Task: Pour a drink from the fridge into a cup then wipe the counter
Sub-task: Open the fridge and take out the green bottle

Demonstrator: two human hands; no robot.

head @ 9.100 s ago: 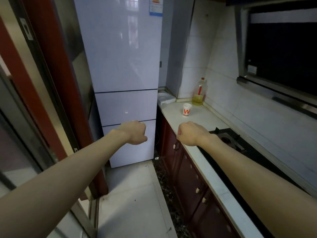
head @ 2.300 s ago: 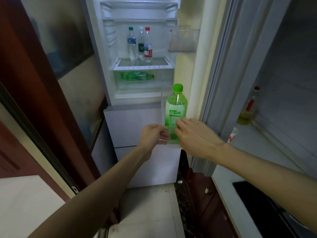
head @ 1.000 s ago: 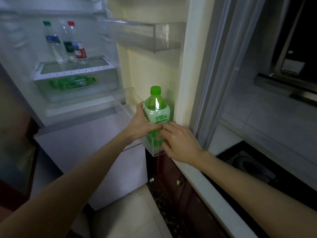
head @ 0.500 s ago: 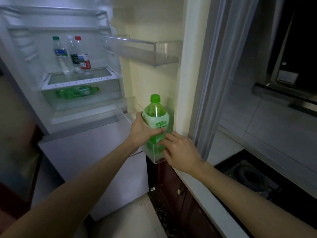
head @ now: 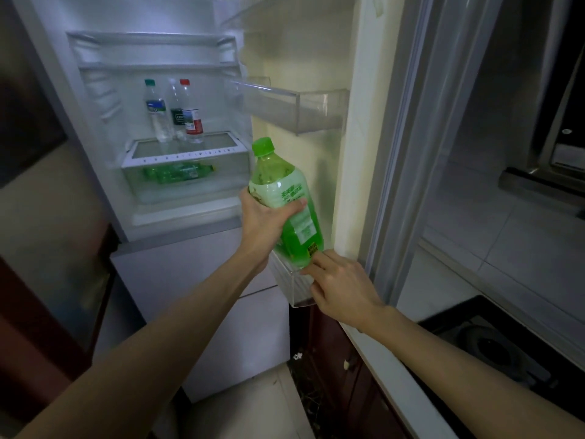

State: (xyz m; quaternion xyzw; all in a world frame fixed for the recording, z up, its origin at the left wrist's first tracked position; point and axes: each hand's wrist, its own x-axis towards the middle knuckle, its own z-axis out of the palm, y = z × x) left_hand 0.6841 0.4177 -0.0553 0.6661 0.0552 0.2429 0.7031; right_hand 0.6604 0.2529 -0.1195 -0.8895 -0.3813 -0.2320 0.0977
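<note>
Left hand (head: 264,217) of mine is wrapped around the middle of the green bottle (head: 285,204), thumb lying across the pale label and the other fingers curled behind where I cannot see them. I have the bottle tilted, its green cap (head: 262,146) leaning up and to the left, its base low and to the right, sitting at or just above the rim of the clear lower door bin (head: 292,285); whether the base is touching the bin I cannot tell. The liquid inside looks bright green.

My right hand (head: 343,286) is loosely open, holding nothing: its fingertips (head: 313,264) rest at the bottom of the bottle and the bin's top edge, palm over the bin's front corner.

I see the fridge door (head: 345,147) swung open to the right, with an upper door bin (head: 297,109) above the bottle. Inside the fridge (head: 104,128), three clear water bottles (head: 174,112) stand together on a glass shelf (head: 186,148), capped green, white and red. Below that shelf, in a clear drawer (head: 190,188), lies another green bottle on its side (head: 177,173).

To my right the white counter edge (head: 395,375) runs past a dark hob (head: 493,346), with tiled wall behind. No cup shows in my view
</note>
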